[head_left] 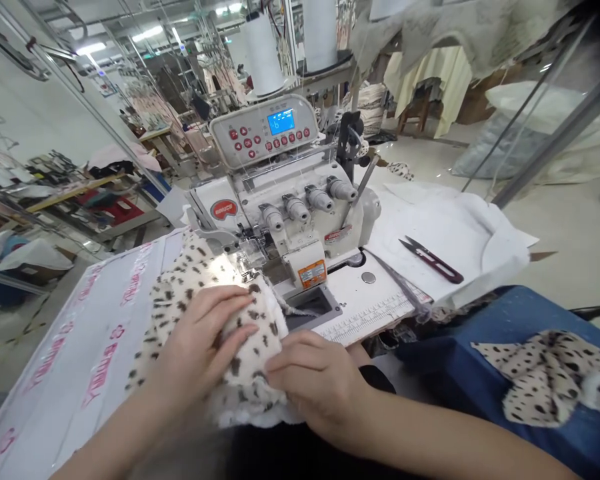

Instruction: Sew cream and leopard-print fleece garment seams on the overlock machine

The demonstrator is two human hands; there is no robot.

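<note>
A cream plush fabric with dark spots lies on the sewing table, its upper part under the presser foot of a white overlock machine. My left hand rests on top of the fabric just in front of the foot, fingers stretched and a little apart. Lower right, my right hand pinches the fabric's fluffy white edge between thumb and fingers. The near end of the cloth hangs in folds toward my lap. The needle area is partly hidden by the foot and guard.
Thread snips lie on white material right of the machine. A blue container at the right bears spotted fabric pieces. Thread cones stand behind the control panel. Plastic-covered tabletop extends left.
</note>
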